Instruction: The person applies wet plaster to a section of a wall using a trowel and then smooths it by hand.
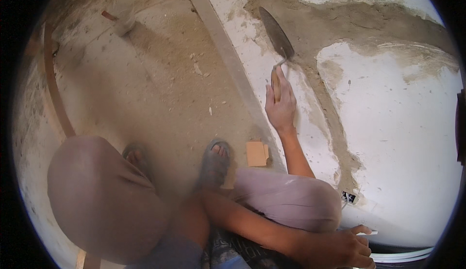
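My right hand (281, 106) is wrapped round the wooden handle of a pointed trowel (277, 37). The trowel's grey blade tilts up and to the left, beside a band of grey-brown mortar (323, 24) on the white wall (388, 118); whether it touches I cannot tell. From the lower middle my left forearm crosses over my right knee. At its end, low on the right, my left hand (347, 250) has its fingers curled at a thin white edge (373, 232). What that edge belongs to is hidden.
A narrow mortar strip (330, 106) runs down to a small box with wires (348, 197). White tubing or cable (403, 255) lies low on the right. On the dusty floor (170, 84) are a tan cardboard piece (256, 153) and a blurred red-tipped thing (109, 16). A brown strip (52, 80) stands left.
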Demonstrator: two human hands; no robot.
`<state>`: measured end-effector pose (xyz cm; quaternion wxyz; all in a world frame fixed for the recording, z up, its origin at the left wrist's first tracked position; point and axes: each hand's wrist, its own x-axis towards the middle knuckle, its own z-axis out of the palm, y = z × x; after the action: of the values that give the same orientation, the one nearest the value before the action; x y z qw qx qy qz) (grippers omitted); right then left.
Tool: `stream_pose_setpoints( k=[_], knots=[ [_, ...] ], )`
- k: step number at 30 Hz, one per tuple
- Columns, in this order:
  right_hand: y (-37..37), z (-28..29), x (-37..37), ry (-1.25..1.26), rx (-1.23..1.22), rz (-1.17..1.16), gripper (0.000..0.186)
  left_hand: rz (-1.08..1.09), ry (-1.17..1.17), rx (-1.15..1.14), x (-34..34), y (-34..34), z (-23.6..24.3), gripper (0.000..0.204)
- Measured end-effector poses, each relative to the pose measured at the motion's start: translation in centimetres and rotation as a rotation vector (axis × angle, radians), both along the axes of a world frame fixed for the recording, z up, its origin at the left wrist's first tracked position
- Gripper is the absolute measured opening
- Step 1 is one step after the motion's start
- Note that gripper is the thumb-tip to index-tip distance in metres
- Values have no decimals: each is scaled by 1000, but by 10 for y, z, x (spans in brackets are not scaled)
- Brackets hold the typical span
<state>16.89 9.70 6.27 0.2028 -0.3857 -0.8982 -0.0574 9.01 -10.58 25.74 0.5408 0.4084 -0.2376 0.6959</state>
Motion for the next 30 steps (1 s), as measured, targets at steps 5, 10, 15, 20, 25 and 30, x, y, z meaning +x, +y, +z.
stream_pose_setpoints(
  k=[5, 10, 15, 20, 25, 30],
  knots=[
    [-6, 5, 13, 265, -61, 43, 59, 32, 3, -13, 7, 8, -3, 37],
    [-5, 14, 15, 60, -125, -48, 59, 48, 5, -26, 5, 7, -1, 34],
    [-15, 21, 28, 162, -135, -77, 56, 28, -19, -44, 9, 7, 0, 35],
    [-14, 28, 20, 6, -110, -44, 58, -96, -23, -67, 13, 3, 0, 35],
    [-8, 36, 24, 41, -149, -95, 60, -82, -25, -70, 11, 3, 2, 32],
    [-19, 42, 39, 73, -240, -99, 55, -24, -1, -44, 6, 9, 0, 31]
  ],
)
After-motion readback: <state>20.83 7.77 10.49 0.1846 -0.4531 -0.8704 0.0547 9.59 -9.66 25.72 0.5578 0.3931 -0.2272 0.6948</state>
